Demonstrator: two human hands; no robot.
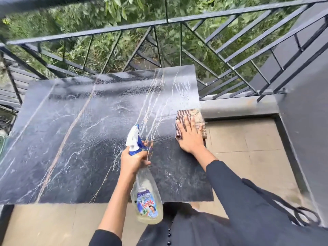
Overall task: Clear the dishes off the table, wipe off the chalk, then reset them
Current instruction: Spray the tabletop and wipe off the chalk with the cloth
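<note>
Soft, limp brown striped cloth [192, 119] lies under the flat right hand [190, 137] on the wet black marble tabletop [79, 139], best pressed by palm, while the left hand [132, 161] grips the light, slippery clear plastic spray bottle [146, 194] by its neck.

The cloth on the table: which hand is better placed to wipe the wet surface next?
Right. The right hand lies flat on the cloth at the right edge of the table, ready to sweep across. The left hand grips the spray bottle, so it is not free.

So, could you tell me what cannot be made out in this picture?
Head view:
Brown striped cloth: motion-blurred, partly under the right hand.
Clear plastic spray bottle: label print too small.
Black veined stone tabletop: left corner cut by frame edge; glare masks any chalk.
</note>
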